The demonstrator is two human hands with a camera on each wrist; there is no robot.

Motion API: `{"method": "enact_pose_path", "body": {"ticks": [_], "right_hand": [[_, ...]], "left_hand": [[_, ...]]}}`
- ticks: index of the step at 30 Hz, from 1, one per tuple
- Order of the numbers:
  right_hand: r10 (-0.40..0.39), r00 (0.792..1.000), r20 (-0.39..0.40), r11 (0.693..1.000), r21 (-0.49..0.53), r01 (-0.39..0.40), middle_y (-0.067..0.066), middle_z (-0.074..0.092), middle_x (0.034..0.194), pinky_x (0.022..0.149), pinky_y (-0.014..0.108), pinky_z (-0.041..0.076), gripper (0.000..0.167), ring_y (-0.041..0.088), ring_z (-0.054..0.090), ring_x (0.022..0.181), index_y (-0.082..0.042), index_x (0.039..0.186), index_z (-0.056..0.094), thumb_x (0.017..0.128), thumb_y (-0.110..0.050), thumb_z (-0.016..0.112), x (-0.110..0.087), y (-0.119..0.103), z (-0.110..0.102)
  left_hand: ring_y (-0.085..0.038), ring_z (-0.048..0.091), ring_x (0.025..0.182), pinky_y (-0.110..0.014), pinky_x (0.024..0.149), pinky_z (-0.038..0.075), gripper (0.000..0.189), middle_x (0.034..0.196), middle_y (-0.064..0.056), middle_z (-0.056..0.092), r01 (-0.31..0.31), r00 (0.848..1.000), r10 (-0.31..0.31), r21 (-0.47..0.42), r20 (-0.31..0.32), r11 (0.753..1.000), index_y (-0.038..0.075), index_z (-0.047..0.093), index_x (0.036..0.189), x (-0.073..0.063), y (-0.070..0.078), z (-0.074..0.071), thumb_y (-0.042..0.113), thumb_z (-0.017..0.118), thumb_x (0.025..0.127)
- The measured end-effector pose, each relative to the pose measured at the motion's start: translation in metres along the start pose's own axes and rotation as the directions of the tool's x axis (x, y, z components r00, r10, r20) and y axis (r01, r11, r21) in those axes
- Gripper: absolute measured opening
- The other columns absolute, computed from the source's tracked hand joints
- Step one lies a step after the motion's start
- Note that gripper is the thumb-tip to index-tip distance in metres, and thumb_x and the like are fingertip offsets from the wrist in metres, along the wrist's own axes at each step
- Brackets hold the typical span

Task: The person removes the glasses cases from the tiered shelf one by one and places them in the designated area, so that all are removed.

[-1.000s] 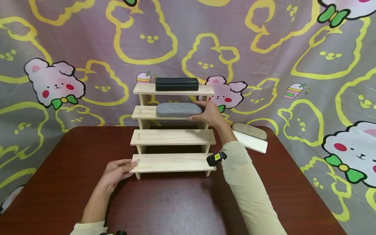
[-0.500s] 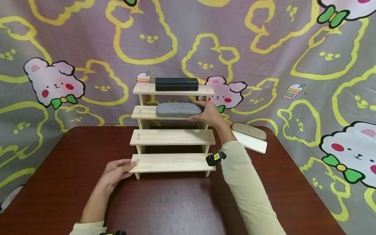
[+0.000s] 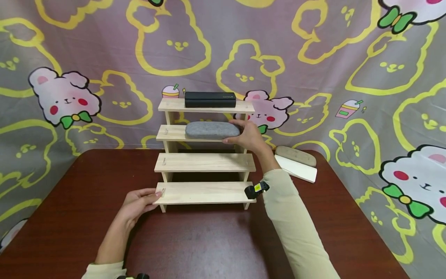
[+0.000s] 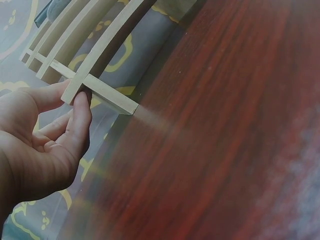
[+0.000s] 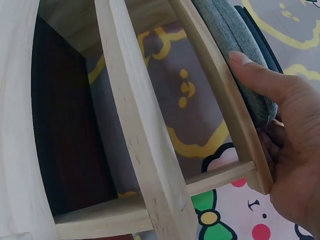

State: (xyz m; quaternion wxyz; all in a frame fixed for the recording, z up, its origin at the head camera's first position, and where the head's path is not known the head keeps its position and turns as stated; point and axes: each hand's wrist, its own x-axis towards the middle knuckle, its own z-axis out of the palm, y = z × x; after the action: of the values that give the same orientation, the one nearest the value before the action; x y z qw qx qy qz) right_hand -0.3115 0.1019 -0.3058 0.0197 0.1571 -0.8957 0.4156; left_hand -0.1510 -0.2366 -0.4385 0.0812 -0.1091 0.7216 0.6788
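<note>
A pale wooden stepped shelf [image 3: 204, 162] with several tiers stands on the table. My left hand [image 3: 137, 205] pinches the left end of its lowest board; in the left wrist view, thumb and fingers [image 4: 82, 117] are on either side of that board's end. On the second board from the top lies a grey fabric-covered glasses case [image 3: 209, 130]. My right hand [image 3: 249, 136] grips the case's right end, its thumb at the front and fingers behind. The right wrist view shows the thumb [image 5: 260, 75] on the grey case [image 5: 245, 55], whose underside is at the board.
A long black case [image 3: 210, 100] rests on the top board. At the table's back right lie a tan case [image 3: 295, 155] and a white one [image 3: 296, 169], side by side. A patterned cloth [image 3: 122, 46] hangs behind the dark red table [image 3: 195, 240].
</note>
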Motion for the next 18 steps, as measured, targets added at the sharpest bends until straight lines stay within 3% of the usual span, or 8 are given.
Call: {"method": "enact_pose_path", "body": {"ticks": [18], "right_hand": [[-0.028, 0.999, -0.042, 0.998, 0.06, 0.031, 0.015, 0.061, 0.138, 0.102, 0.047, 0.052, 0.073, 0.029, 0.057, 0.114, -0.011, 0.141, 0.061, 0.076, -0.025, 0.092, -0.0049, 0.0024, -0.0003]], "left_hand": [[0.003, 0.066, 0.079, -0.015, 0.073, 0.06, 0.057, 0.088, 0.014, 0.069, 0.011, 1.0, -0.011, -0.003, 0.004, 1.0, -0.017, 0.047, 0.14, 0.002, -0.0003, -0.0005, 0.013, 0.068, 0.097]]}}
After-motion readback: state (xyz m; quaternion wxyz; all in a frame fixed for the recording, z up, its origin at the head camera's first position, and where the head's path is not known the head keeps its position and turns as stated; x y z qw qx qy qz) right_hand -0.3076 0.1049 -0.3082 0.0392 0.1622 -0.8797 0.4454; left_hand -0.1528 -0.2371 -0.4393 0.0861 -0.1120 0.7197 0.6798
